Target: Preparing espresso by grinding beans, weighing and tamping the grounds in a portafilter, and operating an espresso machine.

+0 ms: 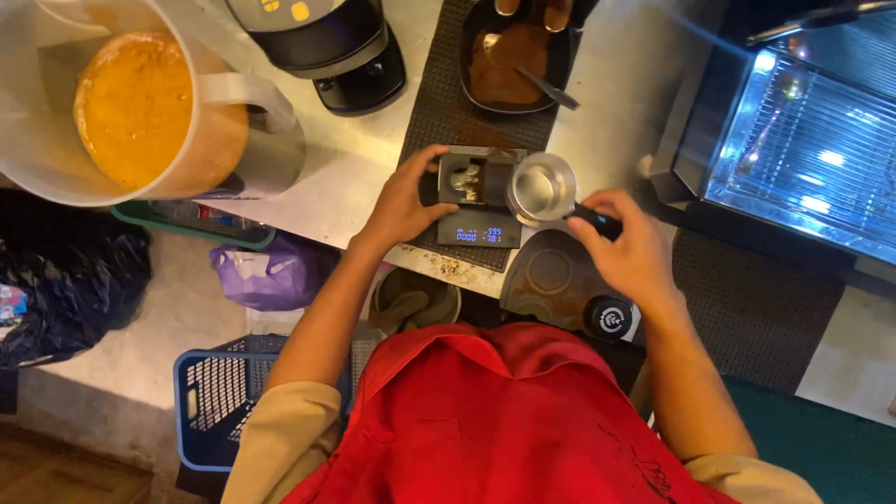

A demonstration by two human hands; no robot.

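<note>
My right hand (627, 247) grips the black handle of a portafilter whose round metal basket (541, 187) looks empty and hovers over the right edge of a small black digital scale (481, 224). My left hand (408, 198) holds the left side of a black stand (467, 177) that sits on the scale. The scale's blue display is lit. Both forearms reach out from a red apron with tan sleeves.
A black tray of brown coffee grounds (509, 61) with a spoon lies behind the scale. A large jug of orange liquid (135, 103) stands at the far left, with a black machine base (350, 56) beside it. An espresso machine's drip grate (803, 149) is on the right. A blue crate (219, 401) sits below the counter.
</note>
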